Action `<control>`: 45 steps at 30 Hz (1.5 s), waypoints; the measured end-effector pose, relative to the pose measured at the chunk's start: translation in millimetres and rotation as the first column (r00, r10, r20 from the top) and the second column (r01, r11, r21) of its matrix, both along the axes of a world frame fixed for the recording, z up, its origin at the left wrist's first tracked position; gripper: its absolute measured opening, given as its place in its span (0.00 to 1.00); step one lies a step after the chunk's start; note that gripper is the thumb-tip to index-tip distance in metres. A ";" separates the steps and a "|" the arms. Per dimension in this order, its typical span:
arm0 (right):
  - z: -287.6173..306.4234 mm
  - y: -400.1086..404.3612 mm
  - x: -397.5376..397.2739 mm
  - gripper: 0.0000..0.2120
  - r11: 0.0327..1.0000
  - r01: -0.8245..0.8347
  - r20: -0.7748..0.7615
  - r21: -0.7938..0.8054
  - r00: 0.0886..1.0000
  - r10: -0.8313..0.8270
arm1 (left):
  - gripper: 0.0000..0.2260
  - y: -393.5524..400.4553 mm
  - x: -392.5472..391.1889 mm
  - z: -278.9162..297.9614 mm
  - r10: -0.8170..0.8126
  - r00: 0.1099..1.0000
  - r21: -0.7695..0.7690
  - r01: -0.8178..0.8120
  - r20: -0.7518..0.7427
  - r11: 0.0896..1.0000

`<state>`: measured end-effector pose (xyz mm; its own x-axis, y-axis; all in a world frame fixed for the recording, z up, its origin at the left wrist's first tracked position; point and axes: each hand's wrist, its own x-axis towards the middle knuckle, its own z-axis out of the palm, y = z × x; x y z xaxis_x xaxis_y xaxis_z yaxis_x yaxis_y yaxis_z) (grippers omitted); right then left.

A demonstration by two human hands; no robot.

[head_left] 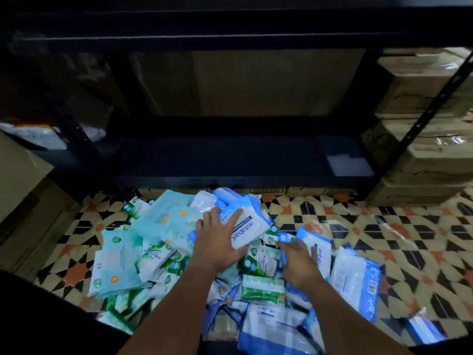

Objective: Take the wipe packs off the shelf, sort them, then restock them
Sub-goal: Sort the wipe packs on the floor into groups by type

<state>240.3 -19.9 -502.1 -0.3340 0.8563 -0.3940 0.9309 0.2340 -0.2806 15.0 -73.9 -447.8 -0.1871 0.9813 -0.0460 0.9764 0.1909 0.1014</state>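
Currently: shelf cleared, sorting under way.
Left hand [217,242] lies open-fingered on a blue antabax pack [247,230]; right hand [298,262] reaches spread over the mixed wipe packs [143,252] heaped on the floor [384,226]. Beyond, the black shelf [230,157] awaits restocking.

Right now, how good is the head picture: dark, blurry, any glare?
Head view: dim overall, the shelf nearly black; wide-angle bend at the edges; glare on the taped boxes at right; wipe packs and both hands, left hand and right hand, softly blurred.
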 end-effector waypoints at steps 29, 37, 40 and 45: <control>-35.6 37.6 72.5 0.39 0.945 -0.327 0.456 -0.013 0.839 0.297 | 0.42 104.4 73.6 -47.1 -0.989 0.077 -0.484 0.865 -0.129 0.131; -13.1 34.1 67.9 0.41 0.967 -0.253 0.479 -0.004 0.849 0.224 | 0.40 87.3 77.1 -29.1 -0.911 0.316 -0.307 0.868 -0.265 0.390; 4.1 41.0 69.6 0.41 0.979 -0.206 0.478 -0.005 0.859 0.183 | 0.41 83.4 83.4 -24.1 -0.833 0.468 -0.222 0.814 -0.296 0.536; 27.8 72.8 85.7 0.36 0.988 -0.156 0.476 -0.003 0.868 0.139 | 0.55 98.0 97.6 -17.9 -0.668 0.730 -0.080 0.664 -0.148 0.743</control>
<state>326.0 52.9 -474.3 -0.2382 0.8276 -0.5083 0.9039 0.3804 0.1957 112.6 24.1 -465.7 0.5075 0.8563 -0.0962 0.8557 -0.5139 -0.0601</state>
